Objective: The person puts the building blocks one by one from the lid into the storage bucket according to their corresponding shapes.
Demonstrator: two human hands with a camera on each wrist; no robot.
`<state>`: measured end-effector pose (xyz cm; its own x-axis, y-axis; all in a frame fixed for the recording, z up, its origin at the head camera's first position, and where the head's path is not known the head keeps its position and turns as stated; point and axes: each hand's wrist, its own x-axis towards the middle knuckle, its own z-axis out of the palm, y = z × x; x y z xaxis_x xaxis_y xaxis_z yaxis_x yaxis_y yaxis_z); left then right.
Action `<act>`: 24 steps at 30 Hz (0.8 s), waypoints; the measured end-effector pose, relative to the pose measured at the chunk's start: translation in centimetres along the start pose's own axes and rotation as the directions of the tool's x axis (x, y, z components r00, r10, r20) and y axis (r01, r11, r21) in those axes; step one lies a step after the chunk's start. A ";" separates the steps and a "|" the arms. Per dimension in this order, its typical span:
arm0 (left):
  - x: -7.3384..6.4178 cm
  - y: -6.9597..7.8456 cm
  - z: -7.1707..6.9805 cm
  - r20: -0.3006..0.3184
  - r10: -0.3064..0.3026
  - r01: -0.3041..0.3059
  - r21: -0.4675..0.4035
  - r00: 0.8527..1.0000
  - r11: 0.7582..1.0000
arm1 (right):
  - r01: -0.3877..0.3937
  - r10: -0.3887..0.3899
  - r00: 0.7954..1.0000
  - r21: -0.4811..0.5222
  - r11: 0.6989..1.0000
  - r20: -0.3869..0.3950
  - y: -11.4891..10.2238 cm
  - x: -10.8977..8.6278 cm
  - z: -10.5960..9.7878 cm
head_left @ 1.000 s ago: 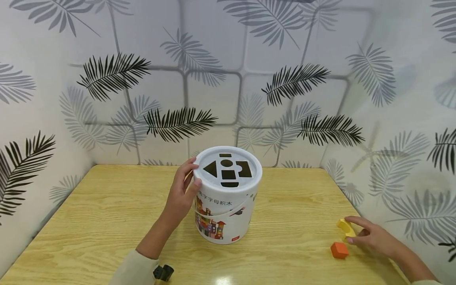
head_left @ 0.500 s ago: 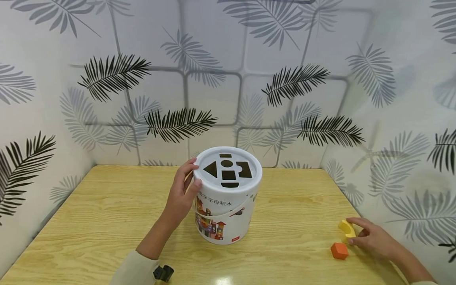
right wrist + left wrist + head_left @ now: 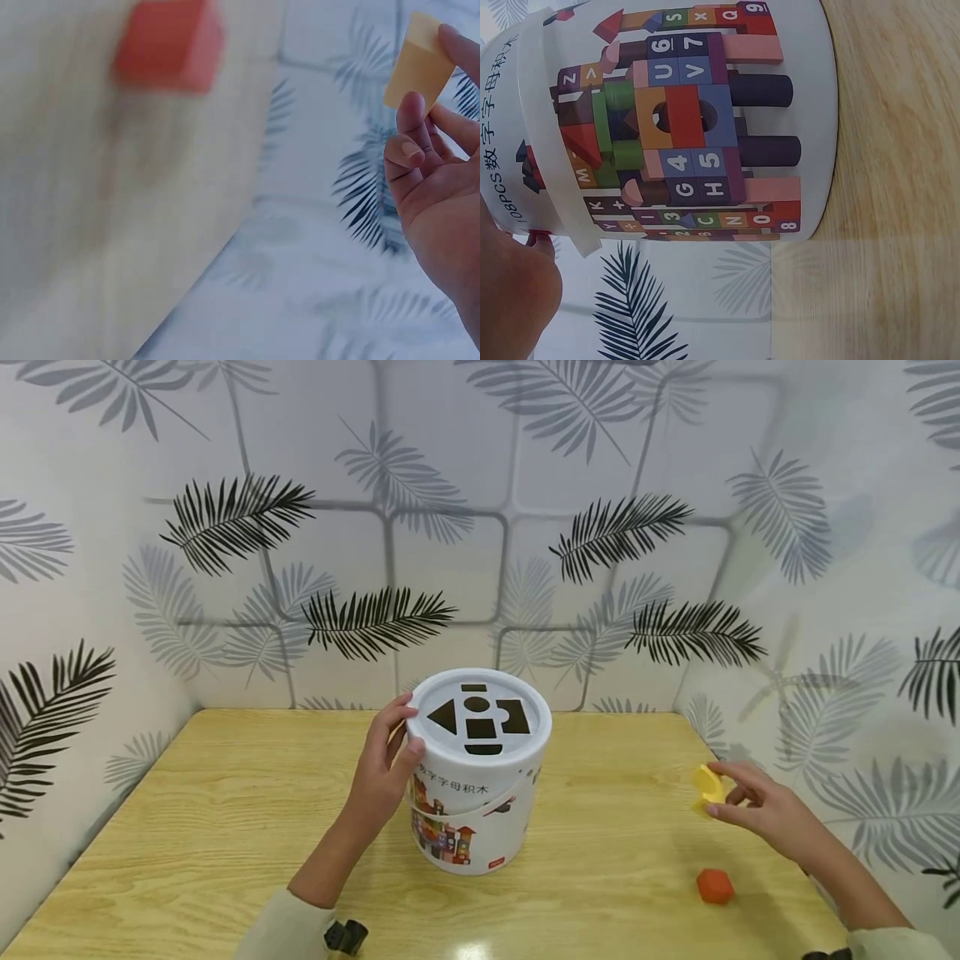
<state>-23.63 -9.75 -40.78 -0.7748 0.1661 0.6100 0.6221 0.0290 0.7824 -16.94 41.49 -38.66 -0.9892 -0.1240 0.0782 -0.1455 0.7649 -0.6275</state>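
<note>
A white bucket stands upright on the table, its lid cut with several shaped holes: triangle, circle, squarish and others. My left hand holds the bucket's left side at the lid's rim, thumb in front. In the left wrist view, printed block pictures cover the bucket wall, and only part of the left hand shows. Over at the right, my right hand pinches a yellow arch-shaped block above the table. A red-orange block lies on the table below that hand.
The wooden table meets leaf-patterned walls at the back and right side. A thin white carrying handle hangs across the bucket's front.
The right hand has lifted the yellow arch block off the table and moved it slightly left and away from me. The left hand and bucket have stayed in place.
</note>
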 end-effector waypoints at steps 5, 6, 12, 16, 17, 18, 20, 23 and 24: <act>0.0 0.0 0.0 -0.006 0.009 -0.009 0.000 1.000 1.000 | 0.140 -0.139 0.990 0.058 0.988 -0.019 -4.9 1.7 0.8; 0.0 0.0 0.0 -0.005 0.008 -0.008 0.002 1.000 1.000 | 0.166 -0.166 0.986 0.067 0.984 -0.018 -5.8 2.0 0.9; -0.1 0.0 -0.1 0.000 0.003 -0.003 -0.003 1.000 1.000 | 0.252 -0.256 0.966 0.122 0.960 0.020 -10.9 4.0 1.6; -0.1 -0.1 -0.2 0.000 0.005 -0.005 -0.008 1.000 1.000 | 0.322 -0.327 0.945 0.112 0.940 0.030 -14.0 5.8 2.1; -0.1 -0.1 -0.2 0.000 0.006 -0.006 -0.008 1.000 1.000 | 0.337 -0.341 0.939 0.098 0.937 0.033 -14.7 6.2 2.2; -0.1 0.0 -0.2 -0.001 0.006 -0.006 -0.007 1.000 1.000 | 0.351 -0.355 0.934 0.081 0.933 0.035 -15.3 6.6 2.4; -0.1 0.0 -0.2 0.001 0.002 -0.002 -0.001 1.000 1.000 | 0.371 -0.374 0.926 0.061 0.926 0.044 -16.5 7.5 2.7; -0.1 0.1 -0.2 0.005 -0.003 0.003 0.015 1.000 1.000 | 0.392 -0.395 0.917 0.045 0.919 0.059 -17.9 8.8 3.2; -0.1 0.1 -0.2 0.007 -0.005 0.005 0.018 1.000 1.000 | 0.396 -0.397 0.915 0.041 0.918 0.064 -18.2 9.2 3.4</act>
<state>-23.53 -9.92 -40.74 -0.7770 0.1727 0.6053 0.6205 0.0478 0.7828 -23.37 24.24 -29.14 -0.8465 -0.4580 0.2714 -0.5241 0.6269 -0.5765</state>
